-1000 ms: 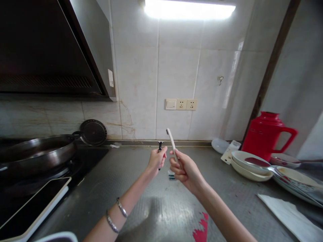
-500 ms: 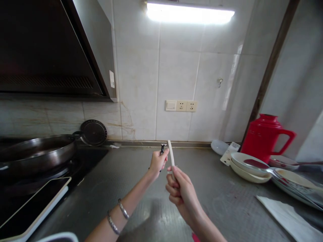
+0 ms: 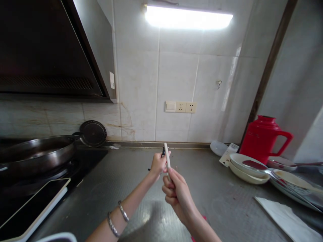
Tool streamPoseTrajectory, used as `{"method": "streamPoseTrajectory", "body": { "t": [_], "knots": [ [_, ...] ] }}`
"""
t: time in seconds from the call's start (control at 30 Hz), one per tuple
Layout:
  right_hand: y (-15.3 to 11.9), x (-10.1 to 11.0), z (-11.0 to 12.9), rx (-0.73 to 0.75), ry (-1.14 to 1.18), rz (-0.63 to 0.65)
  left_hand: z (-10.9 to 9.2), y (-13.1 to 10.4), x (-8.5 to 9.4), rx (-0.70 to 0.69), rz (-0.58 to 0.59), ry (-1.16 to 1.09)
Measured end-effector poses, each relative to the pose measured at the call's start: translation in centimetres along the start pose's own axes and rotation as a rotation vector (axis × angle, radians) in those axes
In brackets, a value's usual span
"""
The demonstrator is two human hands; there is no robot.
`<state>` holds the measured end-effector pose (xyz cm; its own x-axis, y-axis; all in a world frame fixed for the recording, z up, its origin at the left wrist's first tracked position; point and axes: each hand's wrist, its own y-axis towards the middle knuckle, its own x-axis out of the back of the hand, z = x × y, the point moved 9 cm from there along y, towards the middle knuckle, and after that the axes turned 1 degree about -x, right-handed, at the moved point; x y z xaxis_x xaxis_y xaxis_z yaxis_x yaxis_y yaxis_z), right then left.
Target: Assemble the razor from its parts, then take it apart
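My left hand is closed around a small black tool, whose upper end sticks out above the fingers. Most of that tool is hidden, so its kind is unclear. My right hand grips the lower end of a slender, slightly curved white stick between thumb and fingers. The stick stands nearly upright, its upper part overlapping the black tool in the picture. Whether the two touch I cannot tell. Both hands are in front of me over the grey metal counter.
At left a metal pan sits on the black stove, with a phone-like slab nearer me and the range hood above. Stacked bowls, a red thermos jug and a white sheet occupy the right side.
My right hand and the white stick have shifted a little left, so the stick now overlaps the black tool. My left hand has barely moved. The view has tilted slightly.
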<state>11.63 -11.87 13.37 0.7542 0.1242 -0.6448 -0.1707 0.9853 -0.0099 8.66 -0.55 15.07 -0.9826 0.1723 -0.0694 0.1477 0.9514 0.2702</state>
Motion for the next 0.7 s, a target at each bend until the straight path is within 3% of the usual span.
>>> {"method": "streamPoseTrajectory", "body": {
  "t": [0.1,0.3,0.47,0.7],
  "knots": [
    [-0.2,0.3,-1.0,-0.053,0.010,-0.013,0.0,-0.1,0.0,-0.005,0.006,0.025],
    [-0.4,0.5,0.6,0.013,0.059,0.000,0.5,0.3,0.0,-0.023,0.022,-0.001],
    [-0.8,0.7,-0.9,-0.086,0.063,-0.006,0.6,0.1,0.0,0.031,0.011,-0.053],
    [-0.4,0.3,1.1,-0.033,0.062,0.024,0.6,0.1,-0.3,0.005,0.039,-0.034]
  ]
}}
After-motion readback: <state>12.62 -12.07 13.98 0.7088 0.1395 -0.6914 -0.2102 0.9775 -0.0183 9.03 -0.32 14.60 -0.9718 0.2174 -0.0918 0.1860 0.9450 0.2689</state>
